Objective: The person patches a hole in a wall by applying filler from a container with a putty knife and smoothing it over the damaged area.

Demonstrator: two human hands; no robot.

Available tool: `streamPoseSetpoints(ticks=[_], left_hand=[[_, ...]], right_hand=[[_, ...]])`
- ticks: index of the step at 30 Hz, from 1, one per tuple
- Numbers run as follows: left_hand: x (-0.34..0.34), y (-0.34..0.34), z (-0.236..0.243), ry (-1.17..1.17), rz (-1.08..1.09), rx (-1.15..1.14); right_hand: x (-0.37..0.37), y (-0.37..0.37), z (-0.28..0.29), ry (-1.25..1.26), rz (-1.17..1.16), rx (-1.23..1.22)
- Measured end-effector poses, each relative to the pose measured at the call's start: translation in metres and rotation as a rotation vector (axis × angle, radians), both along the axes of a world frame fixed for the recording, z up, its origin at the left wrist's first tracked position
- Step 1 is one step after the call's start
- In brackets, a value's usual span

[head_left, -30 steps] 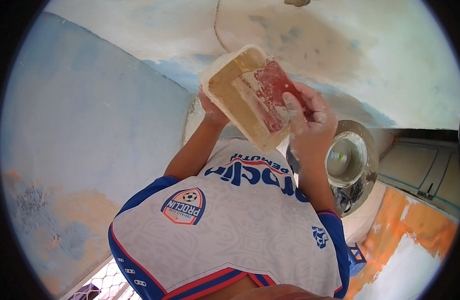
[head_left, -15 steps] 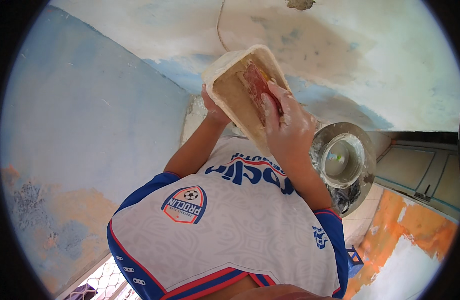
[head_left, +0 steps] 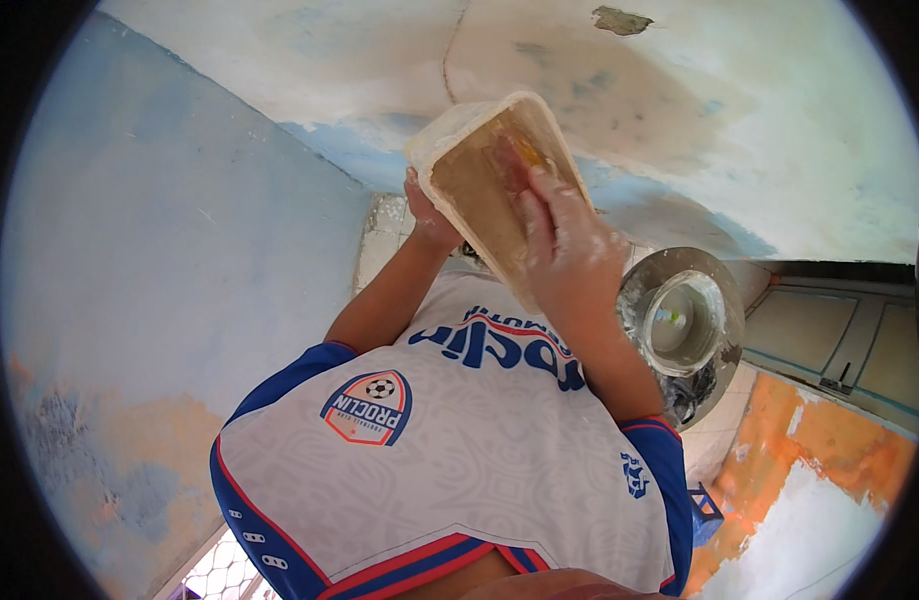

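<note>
My left hand (head_left: 430, 215) grips the side of a pale, plaster-smeared rectangular plastic tub (head_left: 460, 192) held tilted over my chest. My right hand (head_left: 575, 255), whitened with residue, holds a red scraper (head_left: 510, 160) down inside the tub, its far part showing past my fingertips with a yellowish patch near it. How much filler the tub holds is hard to tell. Right of my forearm, lower down, a white round bucket (head_left: 658, 340) sits on a wide grey round surface (head_left: 720, 295), with a dark crumpled item (head_left: 680, 395) beside it.
Patchy plastered wall (head_left: 740, 90) spans the top, meeting a pale blue wall (head_left: 170, 250) at left. At right are a panelled door (head_left: 810, 330), an orange-and-white patched surface (head_left: 800, 470) and a blue stool-like object (head_left: 705, 515). A white grille (head_left: 220, 565) shows lower left.
My right hand has moved left and down into the tub with the scraper, turning it so less red shows. The tub has shifted slightly right; my left hand still grips it.
</note>
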State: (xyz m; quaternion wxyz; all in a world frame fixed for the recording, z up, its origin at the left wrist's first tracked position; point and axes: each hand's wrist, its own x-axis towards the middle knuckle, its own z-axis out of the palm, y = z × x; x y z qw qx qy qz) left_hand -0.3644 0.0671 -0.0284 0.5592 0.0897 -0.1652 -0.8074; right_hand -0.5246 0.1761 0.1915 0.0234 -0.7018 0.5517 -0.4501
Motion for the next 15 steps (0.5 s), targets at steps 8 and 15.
streamPoseSetpoints(ticks=[8,15], left_hand=[[0.012,-0.013,0.046,0.017,0.067,-0.222],[0.043,-0.046,0.053,-0.041,0.133,-0.294]], right_hand=[[0.031,-0.025,-0.004,0.018,0.022,0.000],[0.055,-0.063,0.006,0.128,-0.106,0.020]])
